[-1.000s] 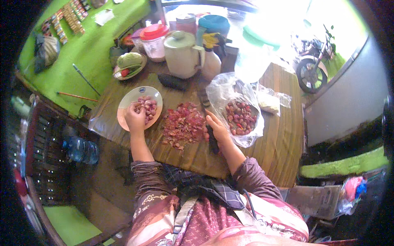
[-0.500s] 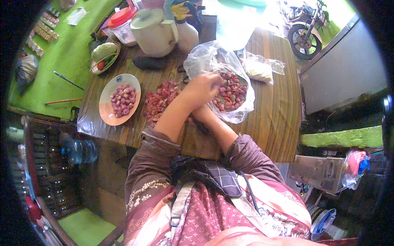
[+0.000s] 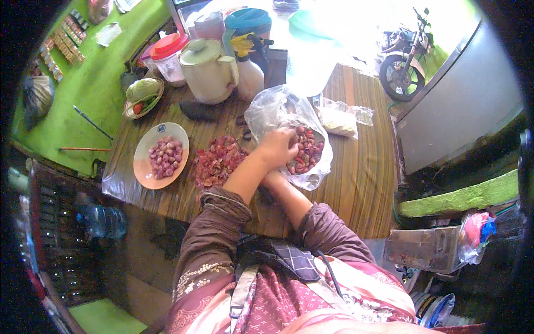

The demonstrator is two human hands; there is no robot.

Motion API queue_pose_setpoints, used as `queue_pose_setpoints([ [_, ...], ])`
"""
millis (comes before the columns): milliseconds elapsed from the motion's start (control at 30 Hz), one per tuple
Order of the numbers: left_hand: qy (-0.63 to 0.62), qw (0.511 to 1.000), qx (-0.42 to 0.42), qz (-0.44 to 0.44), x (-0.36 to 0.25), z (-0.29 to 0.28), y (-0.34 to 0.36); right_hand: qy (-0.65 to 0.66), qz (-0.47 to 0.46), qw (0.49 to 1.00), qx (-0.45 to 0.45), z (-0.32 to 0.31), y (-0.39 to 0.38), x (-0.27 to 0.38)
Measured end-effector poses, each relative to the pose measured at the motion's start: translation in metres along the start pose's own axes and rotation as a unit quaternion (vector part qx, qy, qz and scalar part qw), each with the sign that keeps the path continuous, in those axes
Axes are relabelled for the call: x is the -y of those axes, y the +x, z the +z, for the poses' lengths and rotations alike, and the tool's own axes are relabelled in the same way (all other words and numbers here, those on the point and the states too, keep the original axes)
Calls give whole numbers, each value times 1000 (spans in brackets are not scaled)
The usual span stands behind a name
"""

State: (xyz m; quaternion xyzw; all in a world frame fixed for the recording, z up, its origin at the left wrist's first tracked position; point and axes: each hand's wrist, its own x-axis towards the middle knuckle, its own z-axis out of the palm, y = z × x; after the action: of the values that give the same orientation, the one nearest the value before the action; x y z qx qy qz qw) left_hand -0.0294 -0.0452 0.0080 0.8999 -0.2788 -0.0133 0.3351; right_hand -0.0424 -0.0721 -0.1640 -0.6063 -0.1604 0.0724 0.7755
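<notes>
My left hand [image 3: 280, 147] reaches across my right arm to the left side of a clear plastic bag [image 3: 318, 181]. Its fingers are curled over the small red shallots [image 3: 307, 149] inside; whatever they grip is hidden. Below it, my right hand [image 3: 272, 178] lies mostly behind the left forearm, so its fingers do not show. A few bright red chillies lie among the shallots in the bag. Left of my forearm is a loose heap of reddish shallot skins [image 3: 213, 165]. Farther left, a plate [image 3: 143, 177] holds peeled pinkish shallots [image 3: 166, 157].
Along the back stand a cream jug [image 3: 206, 75], a spray bottle [image 3: 250, 80] and a red-lidded tub [image 3: 168, 58]. A basket of vegetables [image 3: 146, 97] sits at the far left. Behind the bag lies a packet of white contents [image 3: 338, 121].
The whole view has shifted, so the table sits lower in the picture. My left hand stays at the bag, its fingers still curled; my right hand remains underneath.
</notes>
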Motion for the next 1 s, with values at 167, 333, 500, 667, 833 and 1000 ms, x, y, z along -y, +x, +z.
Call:
queue_pose_setpoints([
  [167,-524,844,-112,-39,7,-25,-40,-44,56,996,-48,-1,-9,71],
  [333,-555,791,-251,-52,50,-37,-102,154,175,953,-195,-2,-10,132],
  [500,-520,790,-313,-83,79,-26,-132,48,127,990,27,17,-19,134],
  [667,-542,778,-311,-63,90,-18,-137,-196,51,969,139,33,-31,136],
  [833,-590,754,-284,-48,102,-19,-139,-221,79,961,146,40,-32,146],
  [1000,-543,776,-307,-91,99,-16,-140,-229,46,963,135,43,-31,147],
])
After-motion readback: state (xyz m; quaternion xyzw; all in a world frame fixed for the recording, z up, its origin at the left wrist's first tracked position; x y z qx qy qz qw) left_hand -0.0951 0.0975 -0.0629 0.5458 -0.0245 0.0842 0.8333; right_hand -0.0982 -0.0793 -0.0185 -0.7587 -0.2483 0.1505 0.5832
